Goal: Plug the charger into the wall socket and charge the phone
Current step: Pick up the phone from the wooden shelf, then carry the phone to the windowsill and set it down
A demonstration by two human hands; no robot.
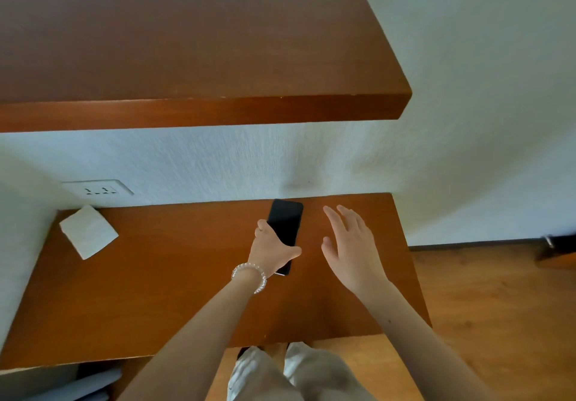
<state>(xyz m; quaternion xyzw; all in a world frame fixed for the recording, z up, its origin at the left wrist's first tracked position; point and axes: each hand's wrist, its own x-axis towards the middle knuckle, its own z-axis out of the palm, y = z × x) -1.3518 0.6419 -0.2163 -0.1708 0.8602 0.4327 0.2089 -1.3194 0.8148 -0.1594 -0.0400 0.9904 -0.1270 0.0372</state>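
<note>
At the bottom edge, the person's light trousers (311, 372) and the wooden floor (498, 322) show below the front of the wooden desk (156, 291), and something pale under the desk at lower left is cut off and too dim to identify. Both bare forearms reach up over the desk. The left hand (270, 249), with a beaded bracelet (251, 276) at the wrist, grips the lower half of a black phone (285, 223), thumb across its near end; the hand hides that end, so whether the phone lies flat on the desk is unclear. The right hand (349, 244) hovers just beside it, fingers spread and holding nothing. Farther left, a folded white tissue (88, 232) lies by the wall. Behind it, a white wall socket (99, 188) sits just above the desk. A wooden shelf (187, 57) juts out overhead.
</note>
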